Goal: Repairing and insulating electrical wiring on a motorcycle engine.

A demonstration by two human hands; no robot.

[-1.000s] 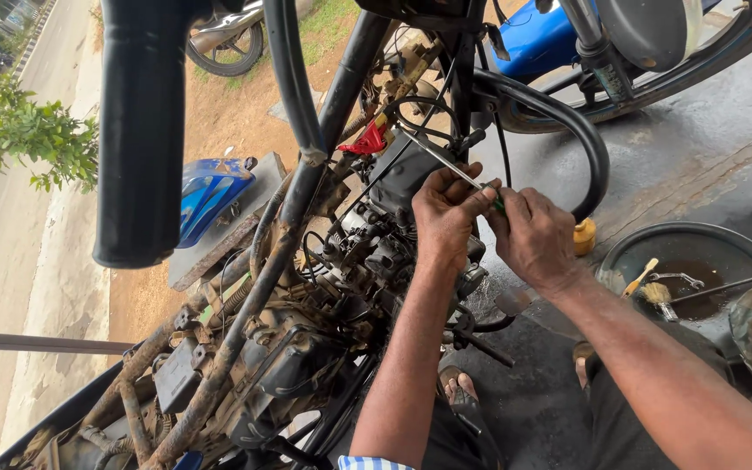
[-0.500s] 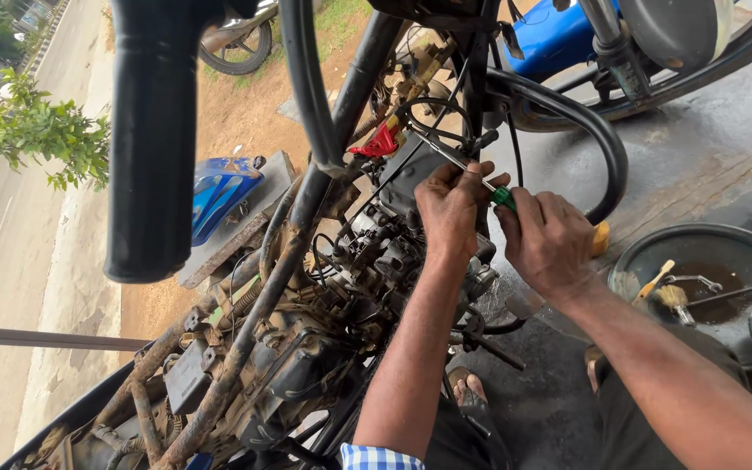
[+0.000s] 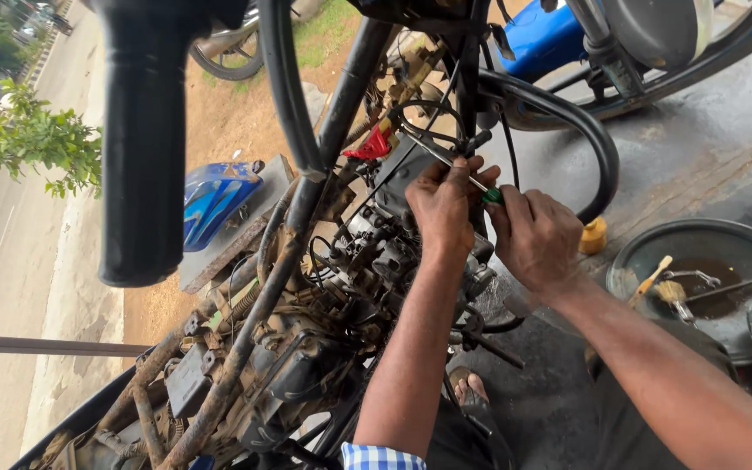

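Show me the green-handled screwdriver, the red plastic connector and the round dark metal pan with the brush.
green-handled screwdriver (image 3: 492, 196), head view, on the green handle between the hands.
red plastic connector (image 3: 372, 146), head view, on its body.
round dark metal pan (image 3: 646, 244), head view, on its left rim.

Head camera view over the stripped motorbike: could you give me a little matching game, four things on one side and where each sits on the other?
Things:
1. screwdriver
2. blue panel
3. round pan
4. yellow cap

Places:
A. on the ground at the right, holding a brush
B. between the left hand and the right hand
C. on the ground, right of the right hand
D. on the ground left of the frame

Pairs: 1-B, 2-D, 3-A, 4-C
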